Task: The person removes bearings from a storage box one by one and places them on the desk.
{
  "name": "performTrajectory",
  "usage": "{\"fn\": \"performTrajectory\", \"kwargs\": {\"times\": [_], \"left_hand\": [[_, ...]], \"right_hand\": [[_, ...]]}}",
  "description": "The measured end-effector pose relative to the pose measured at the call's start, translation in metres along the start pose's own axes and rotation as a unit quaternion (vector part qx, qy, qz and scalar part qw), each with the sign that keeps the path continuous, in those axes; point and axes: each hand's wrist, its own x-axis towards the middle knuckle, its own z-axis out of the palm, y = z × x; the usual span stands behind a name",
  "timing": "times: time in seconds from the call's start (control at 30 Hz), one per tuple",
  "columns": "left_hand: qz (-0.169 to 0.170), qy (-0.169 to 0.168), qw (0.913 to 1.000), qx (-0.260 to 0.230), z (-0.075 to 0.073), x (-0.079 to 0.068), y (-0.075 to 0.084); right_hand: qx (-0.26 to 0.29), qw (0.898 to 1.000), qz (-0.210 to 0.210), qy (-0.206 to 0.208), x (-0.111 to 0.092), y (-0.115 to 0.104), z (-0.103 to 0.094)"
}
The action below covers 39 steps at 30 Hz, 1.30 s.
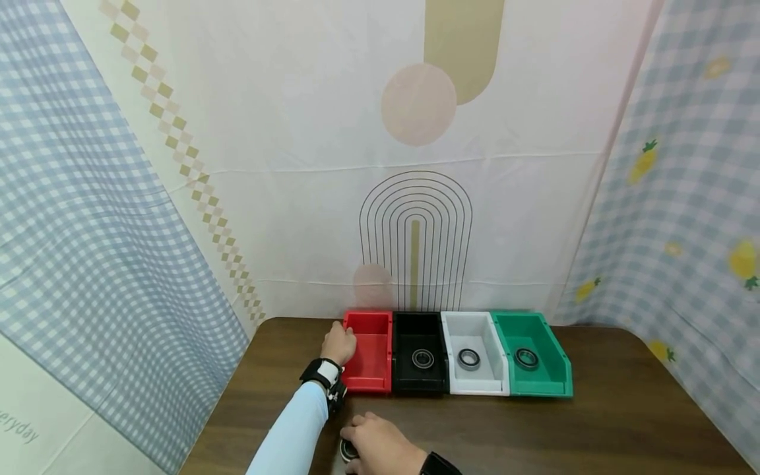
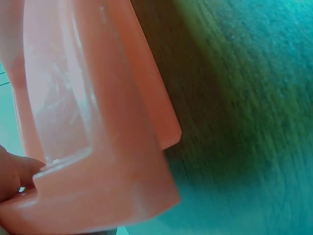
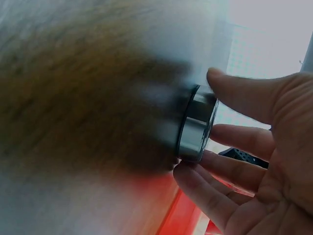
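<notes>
In the head view, the left hand point(image 1: 339, 343) is at the left wall of the red bin point(image 1: 371, 369), with its fingers bent over the upper edge. The right hand point(image 1: 382, 445) is near the lower border of the view, and it holds a loose bearing point(image 1: 344, 454) at the table point(image 1: 623, 389), in front of the bins; most of this bearing is hidden behind the fingers. I see no bearing inside the red bin, while the black bin point(image 1: 405, 323), the white bin point(image 1: 460, 323) and the green bin point(image 1: 516, 323) have one bearing each on the floor. In the left wrist view, the fingers have a narrow grip on the bin's edge, but how firmly they press, I cannot tell. If this hand pulled or leaned, I think the red bin could tilt or slide away from the black bin beside it. In the right wrist view, the thumb and the fingers are spread around the smooth metal rim of the bearing. The contact seems to be only with the fingertips, so in my judgement the bearing could slip and roll, because the metal is smooth and round. If it were carried too low, it could also knock the bin's front lip.
</notes>
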Motion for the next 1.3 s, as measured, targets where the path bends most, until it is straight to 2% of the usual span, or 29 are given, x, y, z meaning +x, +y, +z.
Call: {"fn": "performTrajectory", "kwargs": {"times": [0.13, 0.23, 0.33, 0.43, 0.57, 0.67, 0.73, 0.83, 0.93, 1.03, 1.17, 1.3], "left_hand": [[0.006, 0.0, 1.0, 0.002, 0.002, 0.004, -0.002], [0.008, 0.003, 0.9999, 0.009, 0.009, 0.018, -0.014], [0.017, 0.015, 0.9992, 0.032, 0.022, 0.035, -0.031], [0.022, 0.035, 0.9984, 0.038, 0.034, 0.041, -0.044], [0.01, 0.064, 0.9977, 0.017, 0.029, 0.016, -0.028], [0.028, 0.093, 0.9947, 0.034, 0.021, -0.003, -0.015], [0.064, 0.114, 0.9893, 0.065, 0.02, -0.011, -0.01], [0.127, 0.122, 0.979, 0.102, 0.019, -0.026, 0.001], [0.181, 0.097, 0.9724, 0.11, 0.014, -0.049, 0.017], [0.212, 0.06, 0.9706, 0.098, 0.013, -0.077, 0.028], [0.224, 0.024, 0.9708, 0.083, 0.016, -0.107, 0.034], [0.224, 0.017, 0.9713, 0.077, 0.022, -0.117, 0.035]], "right_hand": [[0.025, 0.999, 0.013, -0.016, -0.001, 0.001, 0.0], [0.032, 0.999, 0.016, -0.015, -0.004, 0.002, -0.001], [0.013, 1.0, 0.004, 0.01, -0.01, 0.006, -0.001], [-0.023, 0.998, -0.01, 0.06, -0.02, 0.015, 0.003], [-0.049, 0.99, 0.0, 0.129, -0.03, 0.031, 0.003], [-0.064, 0.981, 0.028, 0.182, -0.035, 0.047, -0.003], [-0.07, 0.972, 0.051, 0.219, -0.041, 0.062, -0.009], [-0.067, 0.959, 0.09, 0.262, -0.055, 0.086, -0.021], [-0.063, 0.944, 0.135, 0.293, -0.073, 0.108, -0.036], [-0.066, 0.931, 0.187, 0.307, -0.092, 0.126, -0.043], [-0.07, 0.92, 0.23, 0.311, -0.11, 0.141, -0.044], [-0.069, 0.918, 0.244, 0.303, -0.117, 0.145, -0.042]]}}
